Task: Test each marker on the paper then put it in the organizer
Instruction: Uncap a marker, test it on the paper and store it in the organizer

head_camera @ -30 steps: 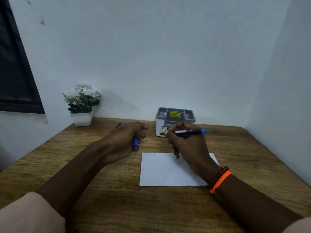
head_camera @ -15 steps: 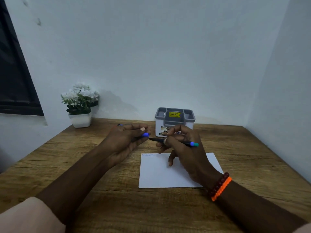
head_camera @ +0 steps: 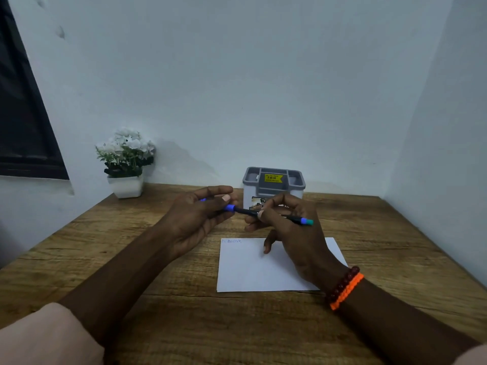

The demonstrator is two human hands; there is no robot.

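Since a moment ago the blue cap [head_camera: 229,207] in the left hand [head_camera: 196,219] has met the marker [head_camera: 274,216], which the right hand [head_camera: 287,227] pinches mid-barrel. The marker hangs above the paper's [head_camera: 250,270] far edge, lying nearly level, teal end right, before the organizer [head_camera: 274,185] at the table's [head_camera: 184,325] back edge.

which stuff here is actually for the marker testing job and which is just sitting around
For the job:
marker, held by the right hand
blue cap, at the left hand
paper, one scribble at its top left
grey organizer

Just lying about:
potted white flowers
wooden table
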